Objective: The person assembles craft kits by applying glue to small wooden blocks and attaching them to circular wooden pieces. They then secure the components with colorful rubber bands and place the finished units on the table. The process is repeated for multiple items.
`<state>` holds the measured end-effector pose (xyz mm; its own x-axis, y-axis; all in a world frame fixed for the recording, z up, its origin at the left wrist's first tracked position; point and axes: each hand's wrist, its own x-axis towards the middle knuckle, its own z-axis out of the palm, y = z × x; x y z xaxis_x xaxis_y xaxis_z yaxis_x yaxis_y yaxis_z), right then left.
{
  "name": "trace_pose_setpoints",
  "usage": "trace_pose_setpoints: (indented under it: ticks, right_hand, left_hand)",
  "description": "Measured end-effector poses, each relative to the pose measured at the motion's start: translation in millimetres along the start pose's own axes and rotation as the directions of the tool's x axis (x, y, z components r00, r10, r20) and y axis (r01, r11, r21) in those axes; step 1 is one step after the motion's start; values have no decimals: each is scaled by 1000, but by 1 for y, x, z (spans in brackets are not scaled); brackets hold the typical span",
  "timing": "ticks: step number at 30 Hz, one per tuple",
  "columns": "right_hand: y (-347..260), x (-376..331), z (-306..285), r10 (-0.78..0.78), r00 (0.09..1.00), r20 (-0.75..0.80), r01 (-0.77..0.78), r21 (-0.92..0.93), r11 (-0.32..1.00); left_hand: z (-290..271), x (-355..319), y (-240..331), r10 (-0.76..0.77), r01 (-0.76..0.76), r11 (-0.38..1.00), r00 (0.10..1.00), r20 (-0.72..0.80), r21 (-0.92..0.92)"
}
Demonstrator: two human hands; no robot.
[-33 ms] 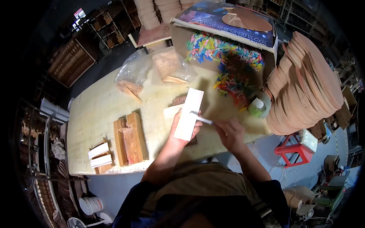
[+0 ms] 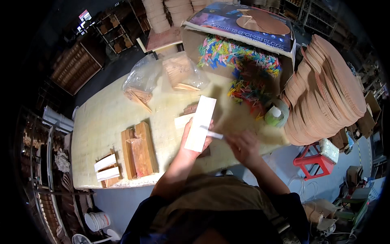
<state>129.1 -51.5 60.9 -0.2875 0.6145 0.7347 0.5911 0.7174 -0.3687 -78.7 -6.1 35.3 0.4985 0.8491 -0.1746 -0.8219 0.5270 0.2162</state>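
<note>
My left hand (image 2: 191, 146) is closed around a long, flat, pale wood strip (image 2: 201, 122), held tilted above the table. Across the strip's right edge lies the tip of a slim white tool (image 2: 215, 135), perhaps a small brush; blur hides its exact kind. My right hand (image 2: 244, 147) is at the other end of that tool, its fingers drawn together and smeared by motion. Behind the strip, partly hidden, are a reddish-brown wood block (image 2: 190, 109) and another pale wood piece (image 2: 183, 120) on the table (image 2: 97, 126).
A grooved wooden block (image 2: 139, 149) and white strips on a small wood piece (image 2: 107, 167) lie left. Beyond are plastic bags of wood slips (image 2: 140, 83), a carton (image 2: 239, 24) with colourful clips (image 2: 239, 53), a green tape roll (image 2: 276, 114), stacked curved boards (image 2: 325, 93) and a red stool (image 2: 310, 160).
The white tool and my right hand have shifted slightly toward me along the strip. The strip in my left hand has moved a little left and nearer.
</note>
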Motion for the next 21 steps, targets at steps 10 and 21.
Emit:
trace_pose_setpoints:
  ticks: [10,21]
  right_hand:
    - [42,16,-10,516,854,-70,-489,228,842]
    - [-9,4,10,31,999,-23,-30,68,997]
  left_hand:
    - [2,-14,5,-156,129,976,976,149,174]
    - [-11,-11,8,-31,15,988,995,99,152]
